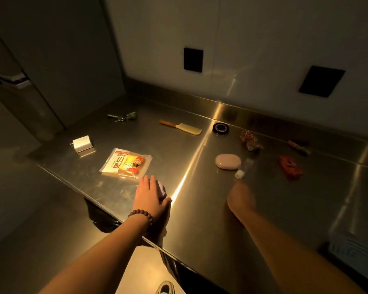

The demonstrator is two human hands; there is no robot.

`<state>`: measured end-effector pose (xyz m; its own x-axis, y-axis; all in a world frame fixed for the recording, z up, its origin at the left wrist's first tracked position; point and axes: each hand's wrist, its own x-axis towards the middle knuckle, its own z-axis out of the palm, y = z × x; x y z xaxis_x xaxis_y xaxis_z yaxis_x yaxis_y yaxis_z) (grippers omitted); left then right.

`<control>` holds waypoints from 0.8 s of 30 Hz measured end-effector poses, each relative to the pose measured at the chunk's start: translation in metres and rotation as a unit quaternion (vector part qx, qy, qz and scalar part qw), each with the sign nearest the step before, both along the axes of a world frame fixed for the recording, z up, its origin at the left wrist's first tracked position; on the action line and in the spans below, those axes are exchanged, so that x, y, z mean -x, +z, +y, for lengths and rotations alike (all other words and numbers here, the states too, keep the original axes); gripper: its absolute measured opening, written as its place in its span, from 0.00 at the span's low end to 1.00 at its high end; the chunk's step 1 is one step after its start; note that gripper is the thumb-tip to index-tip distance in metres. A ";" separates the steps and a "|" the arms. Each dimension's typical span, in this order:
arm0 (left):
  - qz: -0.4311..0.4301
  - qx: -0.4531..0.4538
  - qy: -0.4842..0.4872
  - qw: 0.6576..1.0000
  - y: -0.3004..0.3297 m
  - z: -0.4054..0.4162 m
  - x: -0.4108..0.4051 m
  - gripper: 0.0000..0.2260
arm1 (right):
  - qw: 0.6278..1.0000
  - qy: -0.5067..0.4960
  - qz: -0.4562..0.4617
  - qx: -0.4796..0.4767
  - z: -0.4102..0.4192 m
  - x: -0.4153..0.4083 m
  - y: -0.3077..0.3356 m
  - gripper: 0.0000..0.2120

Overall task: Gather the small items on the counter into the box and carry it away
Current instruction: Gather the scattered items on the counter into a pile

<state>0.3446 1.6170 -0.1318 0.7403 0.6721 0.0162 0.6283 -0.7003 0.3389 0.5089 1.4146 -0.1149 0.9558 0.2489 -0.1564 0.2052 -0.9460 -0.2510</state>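
Worktop [200, 219] still littered, box not in view. Gathering step: left hand [148, 195] laid flat over pale pouch [160, 188] beside snack packet [126, 163]. Right hand [240, 198] blurred, grip unclear, near small bottle [243, 168]. Next: curl fingers, lift.

steel desk [200, 209], on it a snack packet [126, 163], charger [82, 143], comb [182, 127], keys [122, 116], pink case [228, 161], red clip [290, 167]
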 end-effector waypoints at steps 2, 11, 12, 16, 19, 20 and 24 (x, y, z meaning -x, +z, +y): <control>0.010 0.012 -0.002 1.000 -0.004 0.005 -0.010 0.31 | 1.000 0.007 -0.022 -0.003 0.000 -0.003 -0.002 0.14; -0.032 0.086 -0.109 0.990 0.007 -0.001 -0.079 0.28 | 0.987 0.065 -0.093 -0.114 0.017 -0.051 0.007 0.11; -0.031 0.092 -0.120 0.988 0.009 -0.002 -0.088 0.29 | 0.987 0.079 -0.092 -0.106 0.020 -0.062 0.011 0.11; -0.019 0.089 -0.161 0.983 0.014 0.002 -0.116 0.30 | 0.987 0.131 -0.066 -0.067 0.036 -0.100 0.020 0.18; -0.009 0.093 -0.177 0.980 0.013 0.010 -0.128 0.31 | 0.984 0.166 -0.062 -0.020 0.047 -0.110 0.011 0.16; -0.009 0.097 -0.180 0.979 0.012 0.012 -0.131 0.32 | 0.986 0.158 -0.046 -0.029 0.048 -0.111 0.006 0.15; -0.021 0.103 -0.193 0.976 0.009 0.024 -0.140 0.33 | 0.984 0.152 0.011 -0.095 0.044 -0.108 -0.014 0.18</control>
